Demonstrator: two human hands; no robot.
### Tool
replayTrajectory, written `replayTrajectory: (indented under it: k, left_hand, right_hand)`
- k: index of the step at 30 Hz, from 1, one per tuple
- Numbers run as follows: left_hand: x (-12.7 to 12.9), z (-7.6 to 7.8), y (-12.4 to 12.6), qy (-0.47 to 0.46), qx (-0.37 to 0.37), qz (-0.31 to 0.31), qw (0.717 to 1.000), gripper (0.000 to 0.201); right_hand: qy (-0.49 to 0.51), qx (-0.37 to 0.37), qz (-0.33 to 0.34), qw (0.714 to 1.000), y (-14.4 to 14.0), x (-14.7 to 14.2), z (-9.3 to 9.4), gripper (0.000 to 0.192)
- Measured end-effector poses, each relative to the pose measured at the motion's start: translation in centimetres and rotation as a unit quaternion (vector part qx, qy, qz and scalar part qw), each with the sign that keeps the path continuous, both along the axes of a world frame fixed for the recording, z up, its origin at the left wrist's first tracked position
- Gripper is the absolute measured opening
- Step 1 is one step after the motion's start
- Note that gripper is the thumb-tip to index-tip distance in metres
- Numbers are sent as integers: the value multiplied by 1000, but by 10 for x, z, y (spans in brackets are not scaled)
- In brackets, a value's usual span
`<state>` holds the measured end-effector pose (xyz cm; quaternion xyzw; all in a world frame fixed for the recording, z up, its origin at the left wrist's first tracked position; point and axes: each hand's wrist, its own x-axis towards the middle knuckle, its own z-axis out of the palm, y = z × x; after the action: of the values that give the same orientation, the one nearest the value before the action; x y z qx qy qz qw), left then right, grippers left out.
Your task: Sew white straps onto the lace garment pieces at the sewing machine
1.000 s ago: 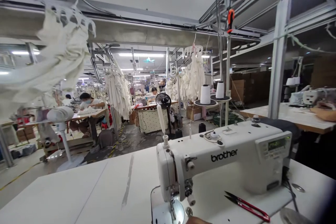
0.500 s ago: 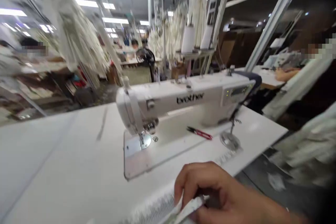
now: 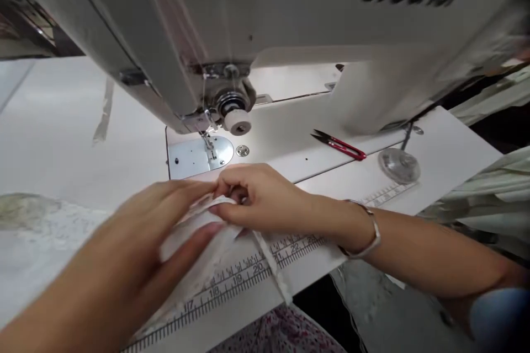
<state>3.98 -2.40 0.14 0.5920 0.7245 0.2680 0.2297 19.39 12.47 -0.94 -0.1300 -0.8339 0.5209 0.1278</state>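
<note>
A piece of white fabric point(image 3: 199, 248) lies between my two hands at the front of the sewing machine point(image 3: 306, 16). My right hand point(image 3: 259, 198), with a bracelet at the wrist, is closed in a pinch on the fabric's upper edge. My left hand point(image 3: 124, 248), slightly blurred, grips the same edge from the left, its thumb below and its fingers meeting those of the right hand. A narrow white strip point(image 3: 271, 265) hangs from beneath my right hand toward the table edge. Just beyond the hands are the presser foot point(image 3: 210, 146) and the metal needle plate point(image 3: 188, 155).
Red-handled thread snips point(image 3: 339, 146) lie on the machine bed, right of the needle. A clear round disc point(image 3: 398, 165) stands further right. A printed ruler strip point(image 3: 236, 281) runs along the table's front edge. More white fabric point(image 3: 53, 226) spreads at left; pale cloth hangs at far right.
My view has moved down and closer to the needle area. My left hand has come into view on the fabric, and my right hand, still holding it, is nearer the needle plate.
</note>
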Motion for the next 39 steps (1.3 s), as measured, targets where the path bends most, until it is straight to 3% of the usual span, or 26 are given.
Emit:
replayTrajectory:
  k: [3,6,10,15,19,23,27,30,34,39]
  left_hand:
    - [-2,2,26,109,0,-50,993,42]
    - [-7,-1,25,69,-64,-17,995,44]
    - [-14,-6,12,-25,-43,7,999,40]
    - [-12,-7,15,-96,-58,21,993,42]
    - [-22,-10,17,-162,-78,-4,984,36]
    - [-33,-13,16,-151,-89,-3,985,33]
    - [-24,-5,16,-152,-82,18,985,33]
    - [-16,2,19,-187,-91,58,976,35]
    - [-13,2,20,-220,-53,105,968,32]
    - [-9,-3,19,-145,-31,89,985,31]
  right_hand:
    - [13,17,-14,1000,4,4,-1,4]
    - [8,6,0,1000,8,5,1,11]
    - [21,6,17,1000,11,3,5,8]
    - [79,43,34,995,13,3,5,11]
    - [91,62,21,994,9,2,0,12]
    - [140,111,15,984,4,0,-6,10]
    - [170,138,-8,976,3,-1,-10,11]
    - [154,125,-24,980,4,0,-9,16]
    - [131,91,7,987,4,3,-4,9]
    - [124,83,-18,989,0,-2,-4,11]
